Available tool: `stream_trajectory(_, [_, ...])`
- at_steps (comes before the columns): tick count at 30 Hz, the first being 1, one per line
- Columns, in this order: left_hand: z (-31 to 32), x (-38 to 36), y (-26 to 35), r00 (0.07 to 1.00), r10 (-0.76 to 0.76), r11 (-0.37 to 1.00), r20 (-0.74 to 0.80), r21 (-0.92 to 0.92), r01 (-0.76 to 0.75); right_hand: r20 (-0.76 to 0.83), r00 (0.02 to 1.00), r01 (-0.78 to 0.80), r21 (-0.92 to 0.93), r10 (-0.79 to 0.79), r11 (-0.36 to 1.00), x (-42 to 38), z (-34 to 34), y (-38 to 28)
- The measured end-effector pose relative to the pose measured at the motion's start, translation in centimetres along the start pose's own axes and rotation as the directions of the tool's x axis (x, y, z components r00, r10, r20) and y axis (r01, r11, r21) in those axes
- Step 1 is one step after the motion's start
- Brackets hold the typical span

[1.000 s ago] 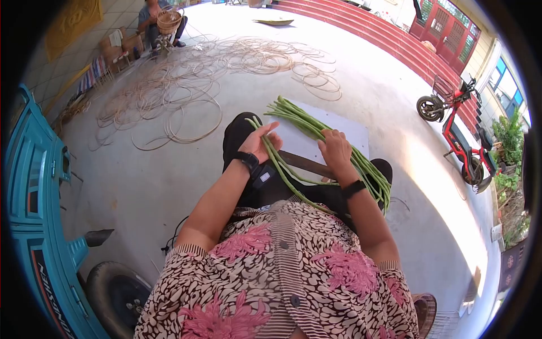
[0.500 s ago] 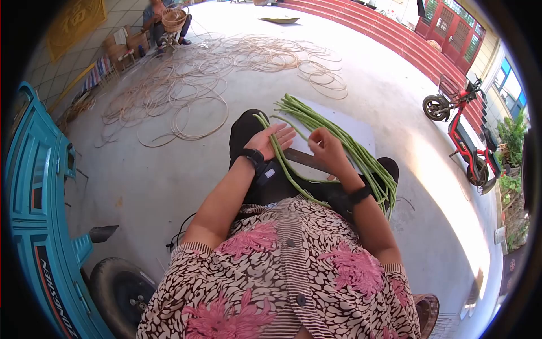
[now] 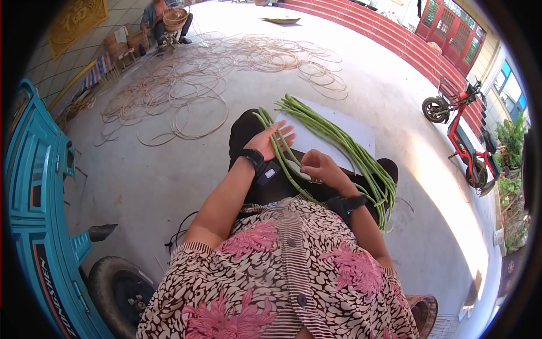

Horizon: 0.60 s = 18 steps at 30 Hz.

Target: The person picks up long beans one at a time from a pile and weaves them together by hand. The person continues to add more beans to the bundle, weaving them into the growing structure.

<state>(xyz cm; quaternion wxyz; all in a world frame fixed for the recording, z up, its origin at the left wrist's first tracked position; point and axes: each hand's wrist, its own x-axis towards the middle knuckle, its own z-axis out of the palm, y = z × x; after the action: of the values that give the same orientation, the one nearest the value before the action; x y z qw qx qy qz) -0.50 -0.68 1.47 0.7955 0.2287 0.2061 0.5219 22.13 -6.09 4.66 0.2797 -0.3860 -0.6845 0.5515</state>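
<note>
Several long green beans (image 3: 275,148) lie across the palm of my left hand (image 3: 265,142), which supports them with its fingers stretched out. The beans run down over my dark-clothed lap toward my shirt. Close by on the right, my right hand (image 3: 320,167) is closed in a pinch on a long bean beside them; its fingertips partly hide the bean. A thick bundle of long beans (image 3: 345,141) rests on a white board (image 3: 302,133) beyond my right hand, its near ends hanging over my right leg.
Coiled thin canes (image 3: 197,85) spread over the concrete floor ahead. A person (image 3: 164,22) sits behind them with a woven basket (image 3: 175,20). A teal vehicle (image 3: 42,198) stands left, a red electric bike (image 3: 466,133) right, and red steps (image 3: 384,39) at the back.
My right hand has dropped lower and slightly left, toward my lap. The bean it pinches has come down alongside those in my left hand. My left hand stays nearly in place.
</note>
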Motion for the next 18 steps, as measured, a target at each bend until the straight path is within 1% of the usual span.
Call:
stream_trajectory(4, [-0.4,0.1,-0.1,1.000,0.003,1.000,-0.013,-0.017,-0.003,-0.001,0.999,-0.049,0.049,0.049,0.998,-0.7,0.3,-0.4])
stream_trajectory(5, [-0.7,0.3,-0.1,1.000,0.001,1.000,-0.018,-0.015,-0.001,0.001,0.999,-0.054,0.034,0.054,0.998,-0.7,0.3,-0.4])
stream_trajectory(7, [-1.6,0.6,0.0,0.995,-0.015,0.999,0.102,-0.047,0.020,0.003,0.998,-0.061,0.002,0.061,0.998,-0.6,0.2,-0.5])
stream_trajectory(8, [-2.1,0.8,0.1,0.986,-0.019,0.997,0.163,-0.065,0.030,-0.082,0.997,-0.008,-0.099,-0.001,0.995,-0.4,0.0,-0.4])
stream_trajectory(10, [-2.1,0.7,0.4,0.978,-0.072,0.988,0.193,-0.119,0.097,-0.223,0.964,0.073,-0.310,-0.147,0.948,0.5,-0.7,1.0])
stream_trajectory(11, [-2.2,0.7,0.4,0.973,-0.099,0.981,0.207,-0.145,0.131,-0.324,0.909,0.101,-0.434,-0.260,0.895,1.1,-1.4,1.7])
stream_trajectory(12, [-2.4,0.9,0.3,0.969,-0.101,0.977,0.224,-0.161,0.139,-0.381,0.847,0.082,-0.596,-0.372,0.799,1.4,-2.1,1.6])
stream_trajectory(14, [-3.0,1.3,0.2,0.961,-0.105,0.970,0.256,-0.188,0.156,-0.409,0.686,-0.027,-0.841,-0.602,0.541,1.9,-3.5,1.5])
stream_trajectory(15, [-2.3,1.0,0.2,0.983,-0.099,0.980,0.157,-0.158,0.124,-0.434,0.672,-0.100,-0.856,-0.600,0.507,2.2,-4.0,1.3])
stream_trajectory(17, [-0.2,-0.1,0.2,0.996,-0.075,0.993,-0.042,-0.091,0.071,-0.482,0.638,-0.248,-0.867,-0.601,0.432,2.6,-4.9,1.1])
stream_trajectory(18, [-0.2,-0.1,0.1,0.996,-0.076,0.995,-0.041,-0.071,0.073,-0.491,0.660,-0.283,-0.864,-0.569,0.417,2.8,-5.3,1.2])
